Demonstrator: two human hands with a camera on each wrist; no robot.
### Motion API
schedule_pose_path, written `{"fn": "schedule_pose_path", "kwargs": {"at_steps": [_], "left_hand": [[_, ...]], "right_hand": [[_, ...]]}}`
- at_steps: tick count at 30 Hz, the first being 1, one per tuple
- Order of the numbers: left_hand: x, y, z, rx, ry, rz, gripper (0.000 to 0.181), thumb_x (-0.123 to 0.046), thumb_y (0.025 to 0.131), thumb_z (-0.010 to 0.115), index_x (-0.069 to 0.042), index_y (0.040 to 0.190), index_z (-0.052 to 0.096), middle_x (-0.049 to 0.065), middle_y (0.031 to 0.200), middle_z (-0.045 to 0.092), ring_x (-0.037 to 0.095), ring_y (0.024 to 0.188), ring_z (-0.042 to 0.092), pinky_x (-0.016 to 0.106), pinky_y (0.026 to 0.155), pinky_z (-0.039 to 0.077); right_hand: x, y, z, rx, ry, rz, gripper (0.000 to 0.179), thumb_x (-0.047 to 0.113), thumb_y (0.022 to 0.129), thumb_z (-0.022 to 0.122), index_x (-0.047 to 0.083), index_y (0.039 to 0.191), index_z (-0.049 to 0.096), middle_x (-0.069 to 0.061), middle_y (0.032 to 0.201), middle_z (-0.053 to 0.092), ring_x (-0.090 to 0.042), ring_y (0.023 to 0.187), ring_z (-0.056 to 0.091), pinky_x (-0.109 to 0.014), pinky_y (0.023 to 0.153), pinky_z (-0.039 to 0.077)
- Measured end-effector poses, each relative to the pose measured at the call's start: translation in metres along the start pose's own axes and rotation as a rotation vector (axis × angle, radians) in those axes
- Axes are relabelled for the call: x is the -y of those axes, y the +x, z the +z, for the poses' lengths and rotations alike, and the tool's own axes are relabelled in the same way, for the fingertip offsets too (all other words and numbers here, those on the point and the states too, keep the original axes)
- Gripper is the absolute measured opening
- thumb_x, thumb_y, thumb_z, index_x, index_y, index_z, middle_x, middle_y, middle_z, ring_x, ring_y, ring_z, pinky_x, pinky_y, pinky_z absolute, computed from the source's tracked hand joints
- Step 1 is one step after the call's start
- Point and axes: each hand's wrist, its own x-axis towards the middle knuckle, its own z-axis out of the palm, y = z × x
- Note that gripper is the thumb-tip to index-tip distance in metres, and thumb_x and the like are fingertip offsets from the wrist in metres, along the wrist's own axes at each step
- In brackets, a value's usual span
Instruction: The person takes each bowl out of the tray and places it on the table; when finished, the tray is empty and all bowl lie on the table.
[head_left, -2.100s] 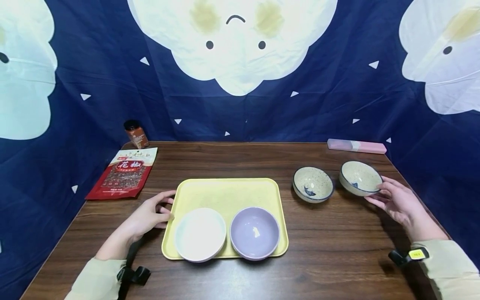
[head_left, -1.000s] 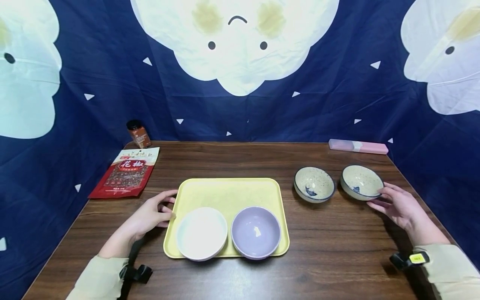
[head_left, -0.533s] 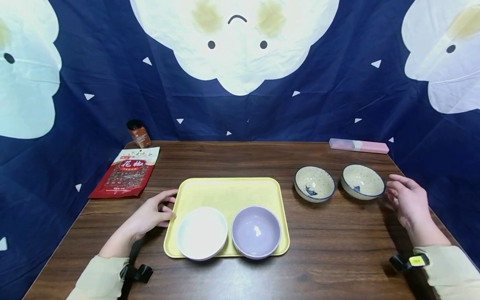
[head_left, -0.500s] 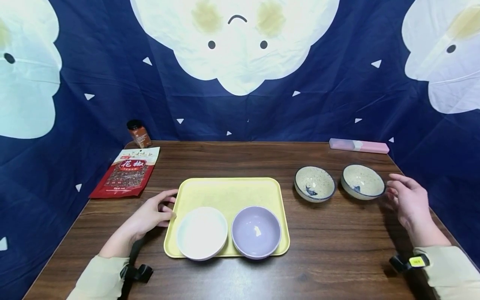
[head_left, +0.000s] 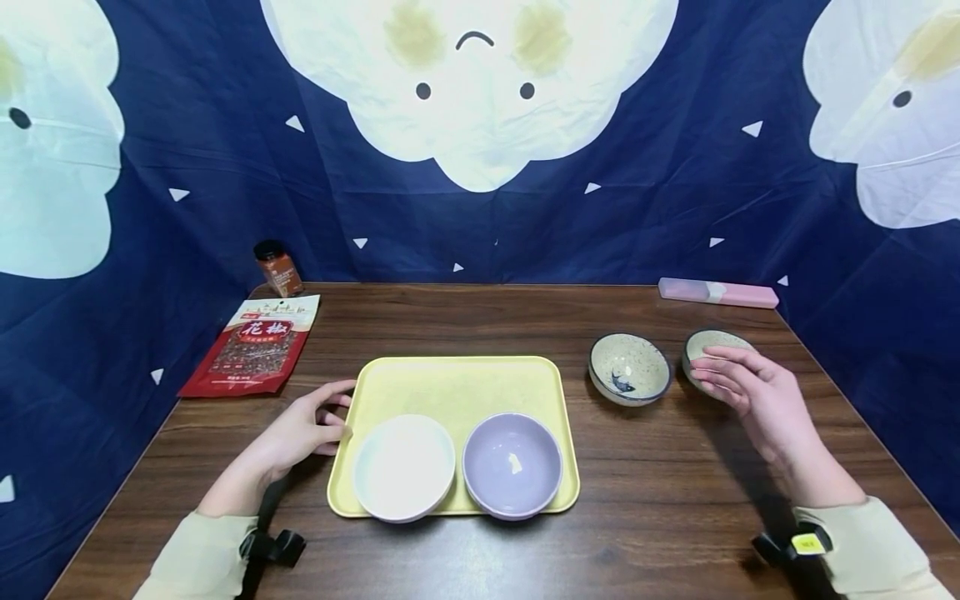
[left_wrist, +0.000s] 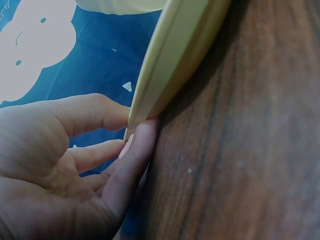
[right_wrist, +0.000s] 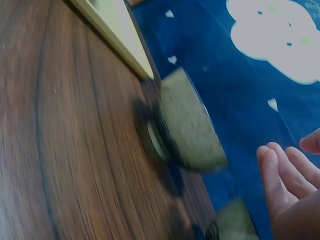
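Observation:
My left hand (head_left: 303, 425) holds the left edge of a yellow tray (head_left: 450, 383); in the left wrist view thumb and fingertips meet at its rim (left_wrist: 142, 95). On the tray are a white bowl (head_left: 403, 468) and a lilac bowl (head_left: 512, 465). My right hand (head_left: 761, 404) hovers with loosely bent fingers over the right speckled bowl (head_left: 708, 342), hiding much of it in the head view. Beside that stands a matching bowl (head_left: 628, 367) with a fish drawing. The right wrist view shows my fingers (right_wrist: 292, 170) apart from both bowls.
A red spice packet (head_left: 247, 350) lies at the table's left side, with a black-capped jar (head_left: 277, 268) behind it. A pink case (head_left: 718, 292) lies by the back edge on the right. Blue cloth (head_left: 480, 233) with cloud shapes hangs behind the brown table (head_left: 480, 312).
My right hand has let go of the right speckled bowl, drawn off to its right, then swung left above it. My left hand and the tray stay put.

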Motion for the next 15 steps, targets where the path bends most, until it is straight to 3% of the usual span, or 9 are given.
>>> {"fn": "schedule_pose_path", "kwargs": {"at_steps": [7,12,15], "left_hand": [[0.000,0.000,0.000,-0.002,-0.002,0.003,0.074,0.008,0.089,0.064,0.003,0.156,0.031,0.027,0.135,0.043,0.028,0.096,0.057,0.042,0.071,0.061],[0.001,0.000,0.000,0.000,-0.005,0.006,0.075,0.008,0.089,0.064,0.003,0.155,0.030,0.028,0.135,0.043,0.028,0.097,0.058,0.042,0.071,0.061],[0.001,0.000,0.000,0.000,-0.008,0.003,0.075,0.008,0.089,0.065,0.003,0.156,0.030,0.028,0.136,0.043,0.028,0.097,0.058,0.043,0.071,0.061]], "right_hand": [[-0.011,0.000,0.032,0.184,-0.123,0.065,0.029,-0.003,0.107,0.043,-0.005,0.126,0.065,-0.017,0.113,0.073,-0.024,0.104,0.072,-0.032,0.087,0.058],[-0.021,-0.002,0.055,0.249,-0.239,0.139,0.029,0.002,0.107,0.047,0.003,0.129,0.065,-0.018,0.119,0.071,-0.027,0.106,0.071,-0.038,0.089,0.058],[-0.028,-0.002,0.069,0.273,-0.313,0.183,0.032,0.004,0.106,0.051,-0.005,0.135,0.058,-0.024,0.124,0.067,-0.028,0.107,0.070,-0.042,0.087,0.058]]}}
